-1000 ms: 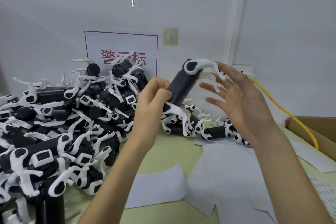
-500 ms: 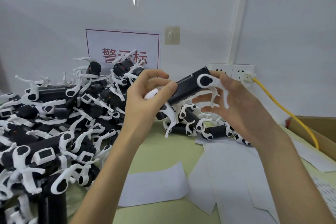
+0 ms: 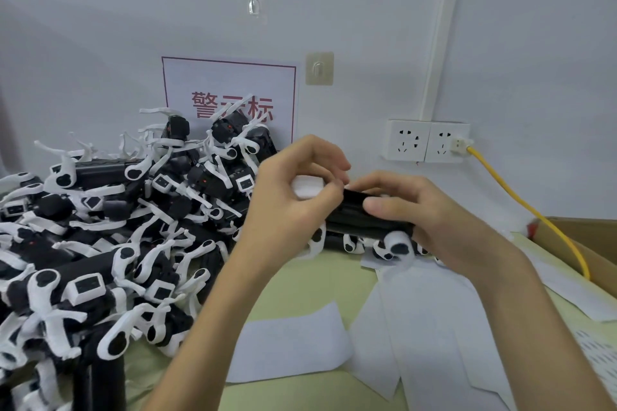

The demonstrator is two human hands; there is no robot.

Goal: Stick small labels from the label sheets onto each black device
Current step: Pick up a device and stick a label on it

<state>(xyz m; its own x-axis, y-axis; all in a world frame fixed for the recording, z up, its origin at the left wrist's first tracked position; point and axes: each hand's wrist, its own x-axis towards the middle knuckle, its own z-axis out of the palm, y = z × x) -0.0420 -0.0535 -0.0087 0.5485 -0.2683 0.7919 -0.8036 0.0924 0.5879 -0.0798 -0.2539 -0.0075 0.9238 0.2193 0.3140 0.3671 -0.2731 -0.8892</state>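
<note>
I hold one black device (image 3: 354, 213) with white clip parts level in front of me, above the table. My left hand (image 3: 293, 197) grips its left end, fingers curled round the white end piece. My right hand (image 3: 417, 213) grips the right part, thumb laid along the black body and fingers wrapped behind. A white clip of the device hangs below my right hand. A label sheet (image 3: 597, 354) with small printed labels lies at the right edge of the table. No label shows on my fingers.
A large pile of black devices (image 3: 110, 237) with white clips fills the left of the table. More devices (image 3: 350, 242) lie behind my hands. White backing papers (image 3: 290, 340) lie on the green table (image 3: 317, 280). A cardboard box (image 3: 587, 243) and yellow cable (image 3: 521, 203) are at right.
The device swung from steeply tilted to level and came lower. My right hand went from spread fingers touching its end to gripping the body. My left hand rose to its left end.
</note>
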